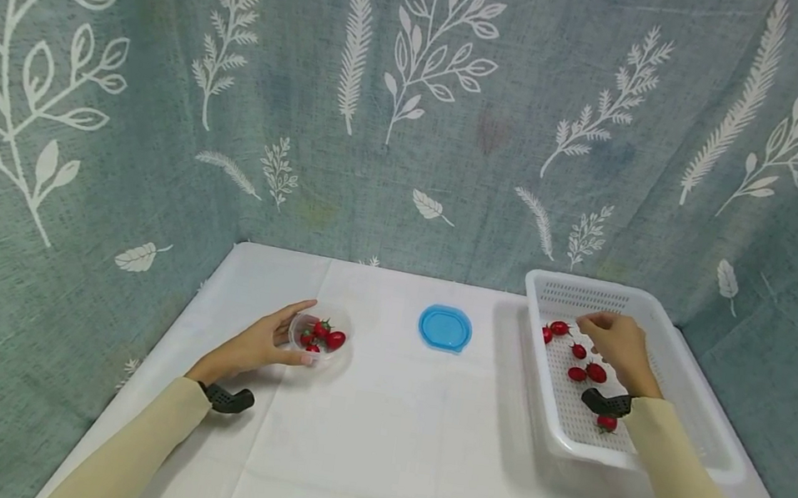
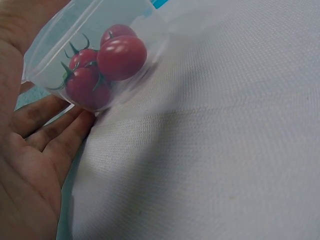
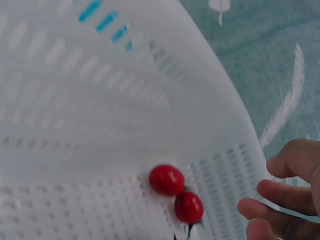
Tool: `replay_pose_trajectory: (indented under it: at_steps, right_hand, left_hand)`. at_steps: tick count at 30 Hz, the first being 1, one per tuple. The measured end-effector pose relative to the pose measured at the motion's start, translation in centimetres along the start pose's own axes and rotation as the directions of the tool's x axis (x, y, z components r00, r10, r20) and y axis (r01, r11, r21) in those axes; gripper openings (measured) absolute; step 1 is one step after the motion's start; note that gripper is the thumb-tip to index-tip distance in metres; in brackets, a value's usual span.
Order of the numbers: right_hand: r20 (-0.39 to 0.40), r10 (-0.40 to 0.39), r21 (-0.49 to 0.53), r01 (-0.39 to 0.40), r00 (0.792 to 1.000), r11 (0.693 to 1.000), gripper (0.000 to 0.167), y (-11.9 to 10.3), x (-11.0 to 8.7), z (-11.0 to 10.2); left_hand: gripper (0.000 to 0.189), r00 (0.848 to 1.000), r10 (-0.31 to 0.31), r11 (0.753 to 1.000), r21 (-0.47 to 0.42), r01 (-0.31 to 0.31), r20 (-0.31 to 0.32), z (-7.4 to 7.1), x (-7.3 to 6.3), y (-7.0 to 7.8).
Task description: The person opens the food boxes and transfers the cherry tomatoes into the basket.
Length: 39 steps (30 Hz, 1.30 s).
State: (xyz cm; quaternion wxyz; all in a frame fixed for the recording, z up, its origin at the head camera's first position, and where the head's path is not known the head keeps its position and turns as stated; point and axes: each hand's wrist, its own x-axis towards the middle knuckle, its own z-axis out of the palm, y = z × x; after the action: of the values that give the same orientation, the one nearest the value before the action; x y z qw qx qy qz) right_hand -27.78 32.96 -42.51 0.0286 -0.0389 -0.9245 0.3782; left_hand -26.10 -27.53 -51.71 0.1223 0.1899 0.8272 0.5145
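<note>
On the left of the white-covered table, my left hand point(image 1: 263, 346) holds a small clear plastic cup point(image 2: 54, 56), thumb on the near side and fingers around the far side. Inside the cup lie several red cherry tomatoes point(image 2: 121, 58), some with green stems. My right hand point(image 1: 617, 345) hovers over the white perforated basket point(image 1: 580, 451), fingers bent and nothing between them. In the right wrist view its thumb and fingers stand apart near the basket's rim. Several more cherry tomatoes point(image 1: 596, 373) are scattered on the basket floor, two of them side by side point(image 3: 189, 207) near a corner.
A round blue lid point(image 1: 445, 328) lies on the table between the cup and the basket. Green-grey curtains point(image 1: 416, 117) with white leaf prints hang behind the table and along both sides. The white cloth point(image 1: 373, 447) has visible fold lines.
</note>
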Motion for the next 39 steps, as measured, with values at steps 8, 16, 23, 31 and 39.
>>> replay_pose_trajectory:
  at_steps: [8, 16, 23, 31, 39]
  right_hand:
    - [0.021, -0.071, -0.002, 0.071, 0.997, 0.997, 0.044, -3.8, 0.2, 1.8]
    - [0.050, -0.149, 0.042, 0.147, 0.988, 0.988, 0.040, -7.1, 0.2, 3.7]
    - [0.094, -0.218, 0.077, 0.211, 0.971, 0.974, 0.033, -9.2, 0.3, 6.1]
    - [0.146, -0.269, 0.125, 0.251, 0.952, 0.960, 0.029, -11.3, 0.4, 9.2]
    - [0.175, -0.336, 0.156, 0.311, 0.925, 0.938, 0.028, -13.3, 0.1, 12.1]
  left_hand:
    - [0.106, 1.000, -0.010, 1.000, 0.003, 0.010, 0.000, 0.0, 0.0, 0.2]
    - [0.108, 1.000, -0.008, 1.000, 0.008, 0.008, -0.007, 0.0, 0.3, 0.2]
    - [0.106, 1.000, -0.012, 1.000, 0.002, 0.012, -0.003, -0.1, 0.2, -0.1]
    - [0.106, 1.000, -0.015, 1.000, 0.005, 0.015, -0.004, -0.1, 0.2, -0.1]
    - [0.105, 1.000, -0.004, 1.000, 0.004, 0.004, -0.005, 0.0, 0.3, -0.6]
